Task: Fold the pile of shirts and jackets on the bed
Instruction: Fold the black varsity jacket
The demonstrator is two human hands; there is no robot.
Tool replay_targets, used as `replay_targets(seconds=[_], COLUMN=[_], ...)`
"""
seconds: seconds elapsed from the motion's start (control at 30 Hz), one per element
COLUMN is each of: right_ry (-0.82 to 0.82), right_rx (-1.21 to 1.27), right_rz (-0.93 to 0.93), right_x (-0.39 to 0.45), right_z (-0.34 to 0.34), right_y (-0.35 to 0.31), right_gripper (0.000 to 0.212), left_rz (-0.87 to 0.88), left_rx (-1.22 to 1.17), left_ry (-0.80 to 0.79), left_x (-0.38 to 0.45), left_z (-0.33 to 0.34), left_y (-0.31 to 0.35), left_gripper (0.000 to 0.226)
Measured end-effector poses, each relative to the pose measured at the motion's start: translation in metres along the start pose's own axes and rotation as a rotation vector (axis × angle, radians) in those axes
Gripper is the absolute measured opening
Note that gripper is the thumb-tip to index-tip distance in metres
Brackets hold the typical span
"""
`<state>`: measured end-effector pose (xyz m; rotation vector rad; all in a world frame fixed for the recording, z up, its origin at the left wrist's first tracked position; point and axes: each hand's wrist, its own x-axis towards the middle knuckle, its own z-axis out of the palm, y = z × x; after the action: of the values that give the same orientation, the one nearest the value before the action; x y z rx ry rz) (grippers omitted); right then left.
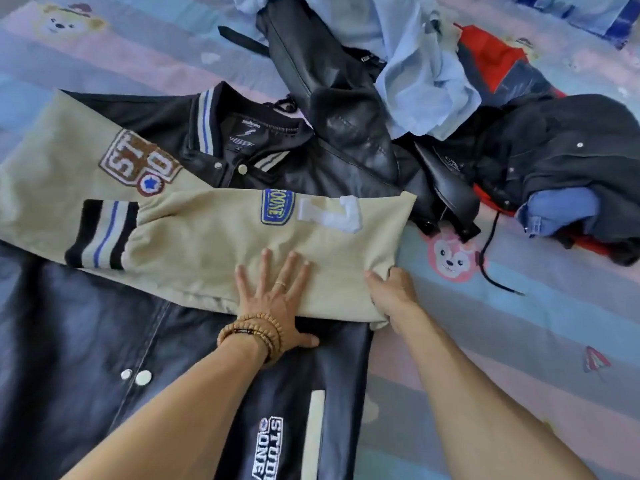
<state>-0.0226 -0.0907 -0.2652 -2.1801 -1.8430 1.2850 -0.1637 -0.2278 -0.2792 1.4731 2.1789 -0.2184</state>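
In the head view, a black varsity jacket (104, 341) is seen laid flat on the near-left part of the bed (519, 323), front up, its collar pointing toward the far edge. Its beige right-side sleeve (225, 244) is folded across the chest, the striped cuff lying toward the left edge; the other beige sleeve (69, 150) is crossed above it. The left hand (273, 299) is pressed flat on the folded sleeve, fingers straight and spread, thumb on the black body; beaded bracelets (252, 334) are worn at its wrist. The right hand (391, 292) is curled around the sleeve's shoulder edge at the jacket's right side, the fabric pinched between thumb and fingers. Toward the far-right corner an unfolded pile is heaped: a black leather jacket (339, 109), a light blue shirt (422, 81), a red garment (491, 60) and a dark jacket (571, 147).
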Motion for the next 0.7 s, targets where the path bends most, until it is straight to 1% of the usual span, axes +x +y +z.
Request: replay_targets(seconds=[0.1, 0.17, 0.23, 0.3, 0.33, 0.37, 0.47, 0.53, 0.6, 0.63, 0.67, 0.7], right_ry=[0.029, 0.019, 0.107, 0.225, 0.247, 0.235, 0.042, -0.036, -0.065, -0.072, -0.064, -0.015], right_rx=[0.027, -0.001, -0.089, -0.099, -0.092, -0.073, -0.025, 0.100, 0.296, 0.383, 0.430, 0.433], right_rz=[-0.077, -0.070, -0.114, -0.246, -0.285, -0.285, -0.183, -0.105, -0.033, -0.022, -0.024, -0.017], right_x=[0.008, 0.015, 0.015, 0.015, 0.014, 0.014, 0.027, 0.047, 0.070, 0.079, 0.089, 0.093], right_z=[-0.004, -0.009, -0.017, -0.024, -0.030, -0.033, -0.046, -0.050, -0.048, -0.045, -0.043, -0.044], right_y=[0.012, 0.018, 0.015, 0.012, 0.011, 0.013, 0.016, 0.005, -0.016, -0.027, -0.037, -0.046], right_gripper=[0.035, 0.039, 0.045, 0.047, 0.048, 0.050, 0.056, 0.056, 0.065, 0.056, 0.037, 0.020], left_rz=[-0.103, -0.171, -0.198, -0.224, -0.225, -0.217, -0.212, -0.218, -0.218, -0.218, -0.224, -0.229], left_rx=[-0.014, -0.032, -0.061, -0.119, -0.151, -0.167, -0.143, -0.136, -0.134, -0.135, -0.139, -0.140], left_ry=[-0.011, -0.010, -0.036, -0.046, -0.065, -0.083, -0.078, -0.055, -0.049, -0.051, -0.045, -0.040], left_x=[-0.006, -0.010, -0.010, -0.006, -0.004, -0.002, -0.002, -0.001, 0.002, 0.003, 0.004, 0.005], left_z=[-0.003, -0.003, -0.002, -0.002, -0.003, -0.003, -0.004, 0.000, 0.006, 0.008, 0.011, 0.013], left_y=[0.021, 0.041, 0.057, 0.063, 0.064, 0.060, 0.056, 0.056, 0.056, 0.055, 0.054, 0.054], left_gripper=[0.130, 0.121, 0.115, 0.118, 0.121, 0.122, 0.123, 0.123, 0.125, 0.126, 0.126, 0.127])
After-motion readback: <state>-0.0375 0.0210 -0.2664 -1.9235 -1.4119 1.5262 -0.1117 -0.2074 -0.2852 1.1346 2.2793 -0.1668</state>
